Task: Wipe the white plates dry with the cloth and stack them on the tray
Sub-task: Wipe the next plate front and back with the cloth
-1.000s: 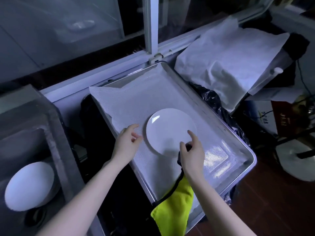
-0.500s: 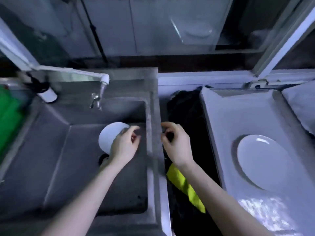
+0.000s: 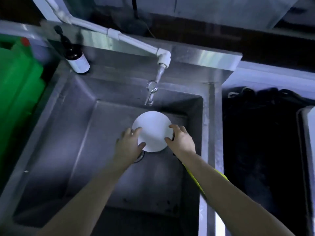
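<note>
Head view, plate: I see the white round plate (image 3: 152, 132) down in the grey steel sink basin (image 3: 68, 125), below the tap spout. Its near edge is just beside the drain (image 3: 141, 156). I cannot tell whether it rests on the basin floor or is lifted off it.
Left grip: my left grip (image 3: 128, 147) is curled on the plate's left rim, with the forefinger over the top face and the thumb at the near edge.
Right grip: my right grip (image 3: 182, 140) is closed on the right rim, thumb and fingers on the white face.
Cloth: the yellow-green cloth with a dark hem (image 3: 191, 173) trails under the right wrist and forearm. How it is held is hidden from me.
Change, hands: half a second ago only the left grip was at this plate and the right one hung over the sink's right rim. Now both grips are on the plate.
Change, framing: the metal tray (image 3: 306, 126) showed in full then, with another plate lying on it. Now only its left edge shows at far right, and that plate is out of view.
Around the sink: the chrome tap (image 3: 151, 89) hangs from a white pipe (image 3: 119, 36). A brown bottle with a white label (image 3: 76, 57) stands at the back left corner, and a green plastic container (image 3: 17, 82) stands further left. Black plastic sheeting (image 3: 264, 133) lies between sink and tray.
</note>
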A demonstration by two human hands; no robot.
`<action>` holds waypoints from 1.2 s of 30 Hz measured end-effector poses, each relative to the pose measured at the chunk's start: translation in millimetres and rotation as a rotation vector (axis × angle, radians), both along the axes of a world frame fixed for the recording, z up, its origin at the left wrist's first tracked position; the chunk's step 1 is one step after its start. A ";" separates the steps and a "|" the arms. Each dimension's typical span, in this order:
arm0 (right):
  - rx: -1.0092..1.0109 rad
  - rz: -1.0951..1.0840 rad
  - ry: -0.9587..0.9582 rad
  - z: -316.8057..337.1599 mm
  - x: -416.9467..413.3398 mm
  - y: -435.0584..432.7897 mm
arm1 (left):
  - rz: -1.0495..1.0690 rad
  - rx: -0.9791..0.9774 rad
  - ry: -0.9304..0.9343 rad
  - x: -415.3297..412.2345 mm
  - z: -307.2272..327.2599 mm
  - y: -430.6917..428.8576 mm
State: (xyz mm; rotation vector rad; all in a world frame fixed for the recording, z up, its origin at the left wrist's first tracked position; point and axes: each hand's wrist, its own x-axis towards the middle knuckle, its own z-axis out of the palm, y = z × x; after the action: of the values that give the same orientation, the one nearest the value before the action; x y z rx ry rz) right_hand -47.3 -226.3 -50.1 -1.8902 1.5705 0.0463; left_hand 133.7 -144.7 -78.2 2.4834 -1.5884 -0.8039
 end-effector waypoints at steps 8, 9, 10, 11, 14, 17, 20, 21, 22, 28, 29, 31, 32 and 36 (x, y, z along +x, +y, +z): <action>0.146 -0.065 0.178 -80.4 22.5 -42.0 | -0.167 0.197 -0.167 23.1 -74.4 -42.8; 0.165 -0.084 0.192 -88.1 22.2 -44.8 | -0.164 0.220 -0.167 23.7 -80.7 -46.5; 0.184 -0.102 0.208 -94.9 20.9 -46.6 | -0.155 0.241 -0.160 24.3 -85.5 -49.5; 0.201 -0.121 0.219 -101.1 19.4 -48.1 | -0.136 0.254 -0.141 25.0 -89.5 -52.3; 0.246 -0.165 0.174 -115.0 15.2 -47.0 | 0.060 0.188 0.068 28.0 -99.3 -58.5; 0.257 -0.233 0.073 -123.6 13.5 -43.4 | 0.277 0.115 0.250 32.8 -105.3 -62.9; 0.275 -0.369 -0.049 -130.6 12.1 -43.9 | 0.318 0.131 0.290 37.8 -110.8 -63.8; 0.287 -0.417 -0.079 -132.8 11.1 -44.4 | 0.336 0.127 0.309 39.4 -112.2 -63.8; 0.303 -0.456 -0.103 -134.8 9.7 -44.7 | 0.355 0.118 0.326 40.9 -113.2 -63.5; 0.306 -0.517 -0.162 -141.1 3.5 -40.8 | 0.387 0.051 0.414 45.8 -119.1 -55.5; 0.299 -0.528 -0.178 -140.4 2.7 -39.8 | 0.394 0.045 0.437 46.9 -118.9 -53.8; 0.278 -0.551 -0.213 -137.5 0.9 -37.6 | 0.414 0.024 0.510 49.8 -116.4 -49.1; 0.265 -0.564 -0.233 -134.9 -0.4 -36.2 | 0.433 0.015 0.568 51.1 -113.5 -46.3; 0.216 -0.649 -0.333 -114.3 -6.9 -27.5 | 0.618 -0.028 0.903 47.0 -85.4 -37.0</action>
State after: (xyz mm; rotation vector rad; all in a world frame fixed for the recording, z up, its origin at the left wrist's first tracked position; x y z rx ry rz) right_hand -54.2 -253.8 -164.4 -1.0916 1.7772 -0.3491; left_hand 180.6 -181.7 -163.6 1.8996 -0.4922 -1.4353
